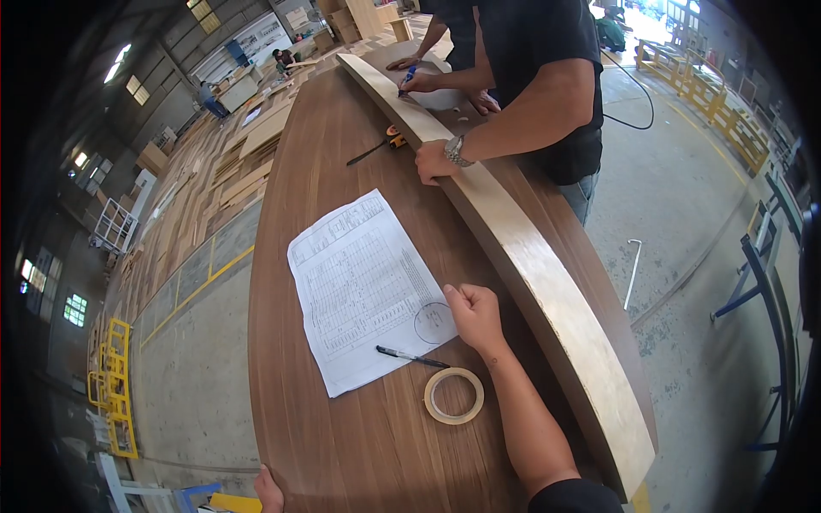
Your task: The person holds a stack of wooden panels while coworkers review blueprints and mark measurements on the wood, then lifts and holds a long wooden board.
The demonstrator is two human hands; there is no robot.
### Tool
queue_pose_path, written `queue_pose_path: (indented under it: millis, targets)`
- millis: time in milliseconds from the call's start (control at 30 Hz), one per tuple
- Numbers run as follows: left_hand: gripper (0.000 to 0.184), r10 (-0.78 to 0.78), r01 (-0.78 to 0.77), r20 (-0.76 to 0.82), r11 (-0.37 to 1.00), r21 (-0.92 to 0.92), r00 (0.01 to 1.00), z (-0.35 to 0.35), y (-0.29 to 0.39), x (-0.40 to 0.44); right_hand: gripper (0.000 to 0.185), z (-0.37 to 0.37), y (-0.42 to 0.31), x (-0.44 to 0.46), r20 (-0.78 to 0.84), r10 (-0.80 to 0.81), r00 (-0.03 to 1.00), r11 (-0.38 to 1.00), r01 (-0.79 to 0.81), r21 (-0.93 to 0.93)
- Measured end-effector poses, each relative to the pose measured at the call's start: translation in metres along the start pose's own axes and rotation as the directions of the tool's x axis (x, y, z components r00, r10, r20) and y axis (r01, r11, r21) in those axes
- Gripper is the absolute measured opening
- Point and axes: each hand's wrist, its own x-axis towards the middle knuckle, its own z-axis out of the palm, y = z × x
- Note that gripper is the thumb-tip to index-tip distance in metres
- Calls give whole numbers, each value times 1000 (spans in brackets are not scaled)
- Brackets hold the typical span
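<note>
Paper [363, 282], creased, lies by a fisted, seemingly empty right hand [476, 315] — left hand [269, 491] too cropped to tell.

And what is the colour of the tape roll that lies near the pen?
The tape roll is pale tan; it shows best in the head view.

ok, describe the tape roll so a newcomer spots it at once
On the brown table, find the white printed paper with a black pen lying partly across it. The tape roll lies by the pen's off-paper end. Unlike paper and pen, it's a tan ring with an open middle.
</note>
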Motion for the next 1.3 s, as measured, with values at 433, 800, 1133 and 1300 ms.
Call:
queue_pose_path:
  millis: [433, 800, 1133, 1300]
  targets:
    - [65, -1, 2, 8, 997, -76, 1000, 6, -21, 9, 50, -1, 0, 0, 9, -7, 1000, 1000, 7, 11]
    - [65, -21, 15, -87, 998, -67, 996, 10, -19, 5, 46, 0, -3, -5, 16, -51, 999, 992, 53, -116]
    - [61, 59, -61, -75, 998, -17, 995, 7, -18, 8, 46, 6, -11, -10, 26, -129, 991, 974, 131, -182]
    - [60, 56, -57, -15, 997, -52, 998, 4, -25, 6, 44, 4, -15, -13, 28, -34, 999, 977, 39, -209]
